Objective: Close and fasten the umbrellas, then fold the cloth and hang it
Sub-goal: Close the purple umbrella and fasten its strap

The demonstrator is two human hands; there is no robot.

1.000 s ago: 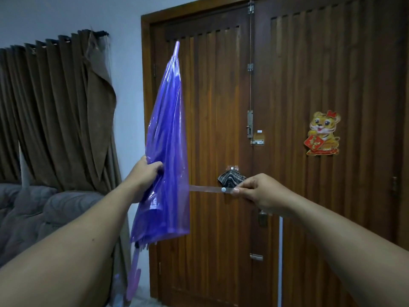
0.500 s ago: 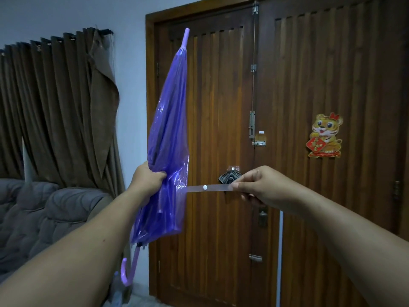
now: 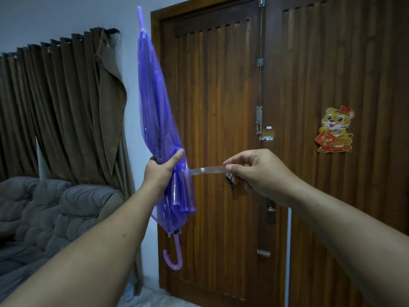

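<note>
Purple umbrella (image 3: 155, 111) folded, held near upright before wooden door (image 3: 221, 107), tip at 12 o'clock, hooked handle (image 3: 173, 257) at 6. Left hand (image 3: 162, 168) clenched around gathered canopy. Right hand (image 3: 254, 171), at 3 o'clock from it, pinched end of fastening strap (image 3: 207, 169), strap stretched level between hands, unfastened. Tiger sticker (image 3: 335, 129) on door at right.

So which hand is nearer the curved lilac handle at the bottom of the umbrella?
Left. The left hand grips the folded canopy above the curved lilac handle; the right hand is off to the side.
</note>
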